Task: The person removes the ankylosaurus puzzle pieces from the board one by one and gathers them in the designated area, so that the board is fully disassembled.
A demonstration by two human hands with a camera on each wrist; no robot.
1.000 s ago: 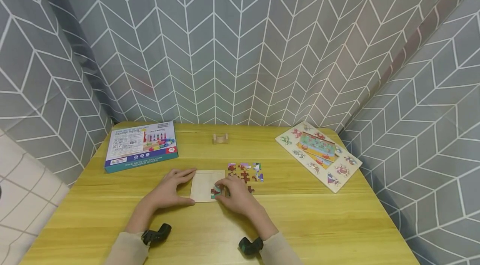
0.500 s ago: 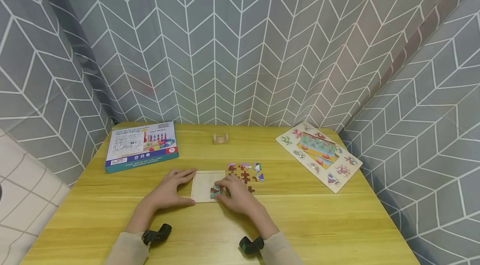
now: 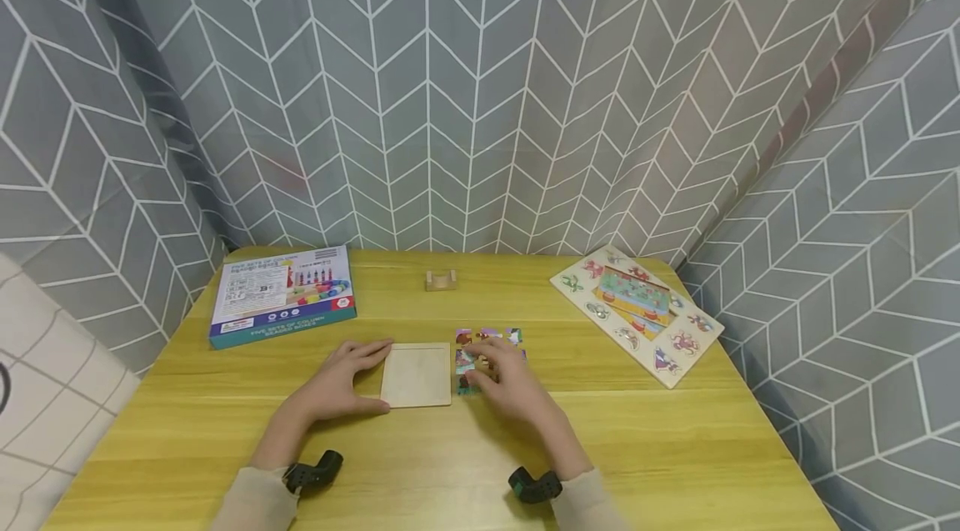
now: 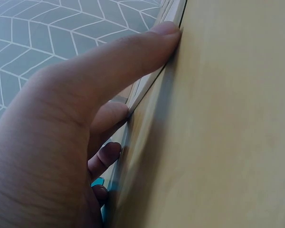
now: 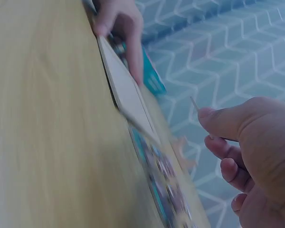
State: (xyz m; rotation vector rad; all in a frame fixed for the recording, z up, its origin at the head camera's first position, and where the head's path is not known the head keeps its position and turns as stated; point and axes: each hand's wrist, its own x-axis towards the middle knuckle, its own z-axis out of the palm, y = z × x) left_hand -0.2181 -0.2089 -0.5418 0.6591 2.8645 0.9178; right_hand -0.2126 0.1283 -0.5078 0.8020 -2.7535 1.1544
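In the head view my left hand [image 3: 345, 381] spans the left side of a shallow square wooden tray [image 3: 417, 376], its thumb and forefinger touching the two left corners. The tray's floor is bare. My right hand [image 3: 513, 381] is over the jigsaw pieces [image 3: 463, 360] laid out right of the tray, hiding several of them. In the right wrist view its thumb and forefinger pinch a thin flat jigsaw piece [image 5: 194, 102], seen edge-on above the table. The left wrist view shows the left thumb [image 4: 164, 35] against the tray's edge.
A boxed bead set [image 3: 283, 293] lies at the back left. A small notched wooden block [image 3: 440, 280] stands at the back middle. Back right, a pale picture board [image 3: 667, 360] carries colourful cards [image 3: 636, 295]. Patterned curtains [image 3: 450, 97] hang behind the table [image 3: 420, 481].
My right hand has moved right, from the tray's lower right corner to over the pieces. The teal-and-brown jigsaw piece seen there has left the tray. My left hand stays in place.
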